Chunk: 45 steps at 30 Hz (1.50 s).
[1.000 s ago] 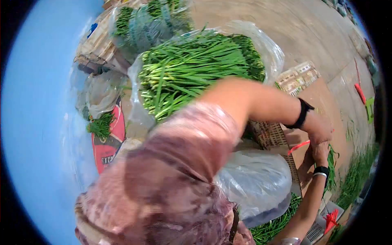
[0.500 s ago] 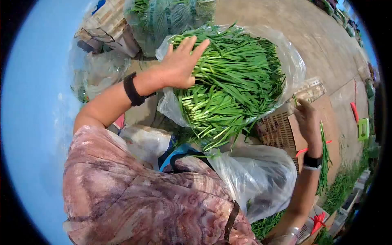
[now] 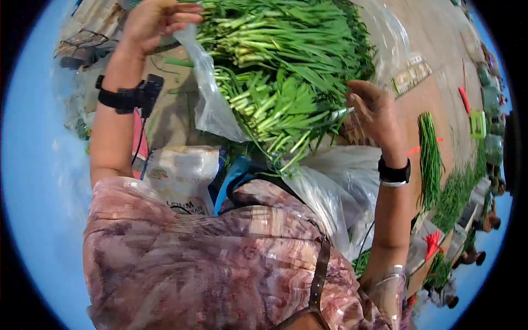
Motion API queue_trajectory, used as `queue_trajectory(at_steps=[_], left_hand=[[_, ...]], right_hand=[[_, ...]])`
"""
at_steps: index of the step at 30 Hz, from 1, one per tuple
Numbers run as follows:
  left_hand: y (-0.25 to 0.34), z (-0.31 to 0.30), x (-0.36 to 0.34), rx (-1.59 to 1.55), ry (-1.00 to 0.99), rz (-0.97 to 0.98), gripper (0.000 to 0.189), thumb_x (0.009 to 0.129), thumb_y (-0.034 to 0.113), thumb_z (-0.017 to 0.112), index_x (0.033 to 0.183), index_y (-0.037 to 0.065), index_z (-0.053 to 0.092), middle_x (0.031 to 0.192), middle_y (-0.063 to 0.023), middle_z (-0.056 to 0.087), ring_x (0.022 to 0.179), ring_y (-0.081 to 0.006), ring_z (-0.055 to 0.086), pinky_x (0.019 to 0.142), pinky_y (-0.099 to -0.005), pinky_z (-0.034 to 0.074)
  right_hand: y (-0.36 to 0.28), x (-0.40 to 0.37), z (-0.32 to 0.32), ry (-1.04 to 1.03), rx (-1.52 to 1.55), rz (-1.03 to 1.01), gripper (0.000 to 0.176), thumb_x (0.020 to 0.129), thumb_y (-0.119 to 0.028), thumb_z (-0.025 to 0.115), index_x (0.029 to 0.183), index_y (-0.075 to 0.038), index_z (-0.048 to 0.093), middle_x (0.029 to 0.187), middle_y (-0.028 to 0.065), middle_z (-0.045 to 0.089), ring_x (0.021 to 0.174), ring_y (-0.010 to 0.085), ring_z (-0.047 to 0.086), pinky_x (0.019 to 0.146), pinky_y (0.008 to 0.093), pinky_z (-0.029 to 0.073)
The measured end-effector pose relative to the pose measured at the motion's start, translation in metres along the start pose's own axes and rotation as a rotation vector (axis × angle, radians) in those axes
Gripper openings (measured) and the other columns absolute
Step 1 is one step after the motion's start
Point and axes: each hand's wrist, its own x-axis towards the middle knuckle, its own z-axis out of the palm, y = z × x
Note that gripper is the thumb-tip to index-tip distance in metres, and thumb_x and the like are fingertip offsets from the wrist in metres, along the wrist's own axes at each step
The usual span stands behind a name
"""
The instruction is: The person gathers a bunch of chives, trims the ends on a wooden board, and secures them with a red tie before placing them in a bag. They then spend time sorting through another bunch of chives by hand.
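Note:
A large heap of long green leafy stalks with pale ends, like garlic chives (image 3: 286,60), fills a clear plastic bag (image 3: 212,113) in front of me. At the upper left, my left hand (image 3: 159,25) has its fingers curled at the bag's left rim, and the plastic stretches up to them. My right hand (image 3: 377,118) is at the right side of the heap, with thumb and fingers bent together on a shiny bit of the bag's edge. A dark band is on each wrist.
A tied bundle of green stalks (image 3: 430,159) lies on cardboard to the right. Red ties (image 3: 433,243) are at lower right, near a green box (image 3: 477,124). A white printed sack (image 3: 181,170) stands by my lap. Other people are at the far right.
My left hand has left the top of the stalks and gone to the bag's left rim. My right hand has come left from beside the cardboard to the bag. The view has shifted.

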Motion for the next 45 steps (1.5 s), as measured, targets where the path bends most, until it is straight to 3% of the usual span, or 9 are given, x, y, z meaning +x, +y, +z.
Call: queue_trajectory(at_steps=[7, 10, 15, 18, 30, 35, 38, 39, 45], left_hand=[[-0.105, -0.096, -0.039, -0.003, 0.624, 0.258, 0.034, 0.091, 0.011, 0.048, 0.121, -0.006, 0.047, 0.122, -0.0191, 0.056, 0.104, -0.0268, 0.061, 0.077, -0.0284, 0.052], [-0.099, -0.076, -0.050, -0.405, 0.902, 0.097, 0.033, 0.090, 0.010, 0.052, 0.119, -0.005, 0.049, 0.112, -0.0143, 0.061, 0.098, -0.0220, 0.063, 0.080, -0.0272, 0.049], [-0.009, 0.062, -0.079, 0.562, 0.540, 0.726, 0.038, 0.081, 0.009, 0.065, 0.118, 0.004, 0.056, 0.108, -0.0096, 0.062, 0.096, -0.0163, 0.061, 0.079, -0.0254, 0.048], [0.019, 0.103, -0.068, 1.143, 0.200, 0.873, 0.057, 0.069, 0.009, 0.070, 0.124, 0.009, 0.054, 0.124, -0.0099, 0.054, 0.116, -0.0258, 0.051, 0.099, -0.0359, 0.039], [-0.026, 0.048, -0.014, 1.071, -0.151, 0.622, 0.084, 0.069, 0.026, 0.066, 0.140, 0.000, 0.029, 0.142, -0.0185, 0.035, 0.136, -0.0318, 0.027, 0.113, -0.0394, 0.019], [-0.034, 0.047, -0.017, 1.065, -0.125, 0.608, 0.084, 0.067, 0.015, 0.065, 0.142, 0.004, 0.028, 0.144, -0.0181, 0.032, 0.137, -0.0344, 0.023, 0.113, -0.0419, 0.017], [-0.040, 0.046, -0.019, 1.084, -0.154, 0.592, 0.083, 0.068, 0.016, 0.065, 0.142, 0.008, 0.029, 0.145, -0.0169, 0.031, 0.139, -0.0356, 0.019, 0.113, -0.0445, 0.017], [-0.043, 0.046, -0.020, 1.093, -0.155, 0.582, 0.083, 0.068, 0.016, 0.065, 0.142, 0.008, 0.029, 0.145, -0.0164, 0.031, 0.139, -0.0355, 0.018, 0.113, -0.0449, 0.017], [-0.049, 0.044, -0.021, 1.098, -0.154, 0.621, 0.074, 0.070, 0.020, 0.061, 0.139, 0.009, 0.037, 0.143, -0.0144, 0.036, 0.138, -0.0382, 0.019, 0.112, -0.0483, 0.018]], right_hand=[[0.056, -0.074, -0.009, 0.021, -0.043, 0.318, 0.018, 0.086, -0.007, 0.056, 0.095, 0.008, 0.061, 0.073, 0.0166, 0.065, 0.068, 0.0197, 0.064, 0.064, 0.0306, 0.050], [0.051, -0.074, -0.015, -0.108, -0.142, 0.231, 0.016, 0.085, -0.006, 0.057, 0.093, 0.007, 0.061, 0.073, 0.0185, 0.064, 0.067, 0.0231, 0.064, 0.064, 0.0331, 0.050], [0.007, -0.057, -0.027, -0.070, -0.102, 0.158, 0.017, 0.084, -0.007, 0.059, 0.096, 0.004, 0.062, 0.077, 0.0191, 0.064, 0.070, 0.0247, 0.065, 0.065, 0.0335, 0.050], [-0.017, -0.033, -0.018, -0.010, -0.052, 0.028, 0.019, 0.081, -0.005, 0.063, 0.098, 0.003, 0.062, 0.083, 0.0181, 0.066, 0.074, 0.0250, 0.066, 0.067, 0.0336, 0.051], [-0.125, 0.091, 0.084, -0.033, -0.580, -0.778, 0.085, 0.060, -0.002, 0.072, 0.136, -0.008, 0.035, 0.134, 0.0134, 0.044, 0.124, 0.0321, 0.042, 0.100, 0.0433, 0.038], [-0.108, 0.120, 0.110, -0.044, -0.769, -0.798, 0.061, 0.080, -0.009, 0.053, 0.137, -0.010, 0.034, 0.126, 0.0111, 0.051, 0.119, 0.0297, 0.045, 0.099, 0.0502, 0.034], [-0.101, 0.118, 0.111, -0.059, -0.716, -0.679, 0.094, 0.056, -0.008, 0.078, 0.138, -0.011, 0.033, 0.118, 0.0100, 0.052, 0.114, 0.0310, 0.046, 0.098, 0.0457, 0.034], [-0.098, 0.118, 0.112, 0.050, -0.617, -0.771, 0.056, 0.068, -0.006, 0.063, 0.122, -0.012, 0.051, 0.102, 0.0086, 0.056, 0.102, 0.0284, 0.052, 0.093, 0.0465, 0.037], [-0.096, 0.123, 0.088, -0.020, -0.355, -0.728, 0.053, 0.052, -0.008, 0.075, 0.104, -0.014, 0.061, 0.123, 0.0072, 0.052, 0.121, 0.0314, 0.043, 0.099, 0.0453, 0.034]])
